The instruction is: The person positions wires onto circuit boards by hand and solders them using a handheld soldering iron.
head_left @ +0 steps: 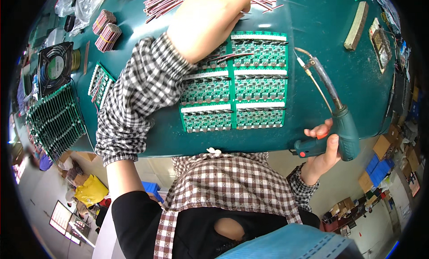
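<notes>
My right hand grips a green soldering gun with a red trigger; its bent metal tip points up and left, apart from the boards. At the far edge my left hand reaches over a pile of loose thin wires, its fingers curled. What its fingertips hold is hidden behind the hand. Below it lies a panel of green circuit boards in two columns, with white strips across the rows. A few red and black wires lie across its upper part. My left sleeve covers the panel's upper left.
Two banded wire bundles lie at the far left. Nearer are a black fan, a rack of upright boards and a small board with wires. A tan bar and a soiled tray lie far right.
</notes>
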`<state>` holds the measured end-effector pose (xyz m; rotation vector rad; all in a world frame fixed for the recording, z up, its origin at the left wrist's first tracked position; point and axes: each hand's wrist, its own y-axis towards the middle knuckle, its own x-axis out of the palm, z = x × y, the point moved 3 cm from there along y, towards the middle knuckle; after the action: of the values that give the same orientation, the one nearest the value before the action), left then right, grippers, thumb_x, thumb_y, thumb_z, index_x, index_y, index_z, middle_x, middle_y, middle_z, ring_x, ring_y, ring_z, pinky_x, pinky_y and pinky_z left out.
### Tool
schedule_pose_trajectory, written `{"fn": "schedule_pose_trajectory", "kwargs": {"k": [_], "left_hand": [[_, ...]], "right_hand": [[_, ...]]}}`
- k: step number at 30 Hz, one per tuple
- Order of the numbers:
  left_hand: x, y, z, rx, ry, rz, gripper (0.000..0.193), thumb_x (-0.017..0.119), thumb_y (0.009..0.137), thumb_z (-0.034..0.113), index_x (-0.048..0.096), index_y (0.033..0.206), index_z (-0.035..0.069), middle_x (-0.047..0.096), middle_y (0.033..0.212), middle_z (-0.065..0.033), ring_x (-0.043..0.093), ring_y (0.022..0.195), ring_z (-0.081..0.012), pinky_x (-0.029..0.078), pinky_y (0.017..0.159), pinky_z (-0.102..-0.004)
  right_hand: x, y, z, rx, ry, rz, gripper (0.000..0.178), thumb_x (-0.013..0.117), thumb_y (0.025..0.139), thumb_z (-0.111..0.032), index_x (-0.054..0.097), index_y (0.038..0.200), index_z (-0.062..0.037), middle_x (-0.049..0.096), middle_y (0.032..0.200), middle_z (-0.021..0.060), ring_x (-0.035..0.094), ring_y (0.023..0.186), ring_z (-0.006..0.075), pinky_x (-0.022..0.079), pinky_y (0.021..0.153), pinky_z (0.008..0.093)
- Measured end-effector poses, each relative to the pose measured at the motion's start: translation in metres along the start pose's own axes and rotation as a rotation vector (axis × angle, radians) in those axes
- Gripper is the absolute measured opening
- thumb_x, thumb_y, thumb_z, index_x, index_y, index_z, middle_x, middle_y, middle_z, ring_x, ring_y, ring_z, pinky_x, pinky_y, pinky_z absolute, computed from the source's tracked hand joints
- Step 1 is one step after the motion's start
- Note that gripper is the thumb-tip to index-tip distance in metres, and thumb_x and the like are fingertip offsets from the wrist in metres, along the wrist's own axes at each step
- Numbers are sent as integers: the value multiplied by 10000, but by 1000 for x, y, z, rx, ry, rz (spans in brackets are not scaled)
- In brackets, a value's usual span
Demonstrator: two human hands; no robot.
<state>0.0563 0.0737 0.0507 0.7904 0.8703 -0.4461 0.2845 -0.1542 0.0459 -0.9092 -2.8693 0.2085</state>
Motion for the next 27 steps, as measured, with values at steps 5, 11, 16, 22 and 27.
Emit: {"fn": "schedule_pose_trajectory", "kwargs": {"k": [5,11,16,22,27], "left_hand": [[8,-32,9,-18,-82,-70,235,662,773,10,668,1000,68,603,871,-81,627,768,-275,517,660,-347],[26,-48,38,89,83,-178,322,618,719,74,639,1038,39,574,916,-55,601,791,-212,517,627,-306],[32,-49,38,137,83,-237,333,598,739,109,619,1057,13,548,933,-67,594,809,-202,526,612,-299],[35,-49,39,116,99,-282,332,591,748,123,616,1057,6,537,917,-66,588,797,-203,530,614,-296],[40,-50,37,66,5,-303,323,590,750,122,617,1051,8,530,904,-63,583,783,-197,524,602,-298]], "right_hand": [[4,0,1,-11,-10,-31,404,608,909,-194,520,1141,125,609,853,154,620,711,223,592,661,406],[9,-2,-4,-6,-65,-95,415,598,941,-253,512,1173,80,583,851,124,613,758,224,583,674,395],[8,-7,-7,-23,-86,-4,432,616,902,-209,524,1148,134,628,904,185,670,762,276,614,646,394],[8,-8,-8,-27,-173,-19,450,601,928,-253,528,1199,100,648,986,183,697,807,302,628,623,368],[9,-8,-8,-28,-201,-22,470,602,927,-261,521,1216,100,645,993,185,698,816,308,627,624,369]]}}
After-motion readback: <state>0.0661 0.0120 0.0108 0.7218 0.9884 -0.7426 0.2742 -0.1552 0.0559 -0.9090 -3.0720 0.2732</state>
